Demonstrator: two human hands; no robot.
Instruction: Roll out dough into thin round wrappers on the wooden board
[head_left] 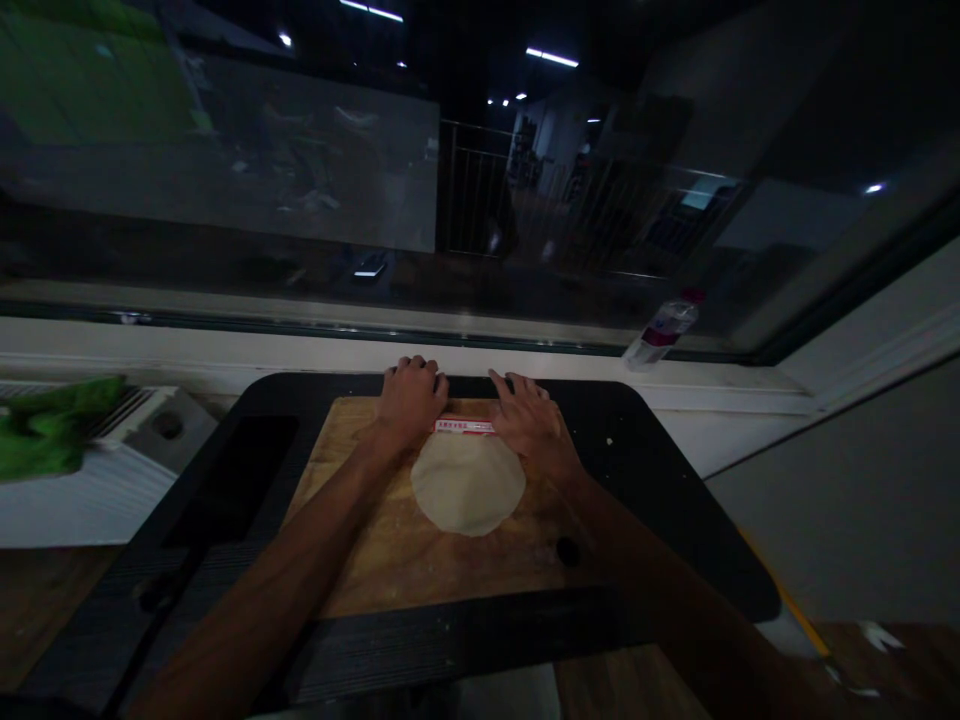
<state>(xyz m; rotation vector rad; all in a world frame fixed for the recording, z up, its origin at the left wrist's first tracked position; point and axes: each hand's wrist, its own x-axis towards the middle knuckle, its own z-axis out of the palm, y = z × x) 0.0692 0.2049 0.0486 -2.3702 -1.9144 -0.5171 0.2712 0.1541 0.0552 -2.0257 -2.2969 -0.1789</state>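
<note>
A thin, round sheet of dough [469, 485] lies flat on a wooden board [442, 580]. Along its far edge is what looks like a narrow rolling pin [465, 427] with a red-and-white printed label; its ends are hidden beneath my hands. My left hand [412, 395] covers the left end, knuckles bent and fingers curled over it. Over the right end rests my right hand [529, 415], its fingers bent forward and slightly apart. Both hands are near the board's far edge.
The board sits on a dark table [660, 500]. A black phone-like slab [236, 475] with a cable lies at left. A bottle [661, 335] leans against the window on the sill. Green cloth [60, 425] drapes over a radiator [142, 470].
</note>
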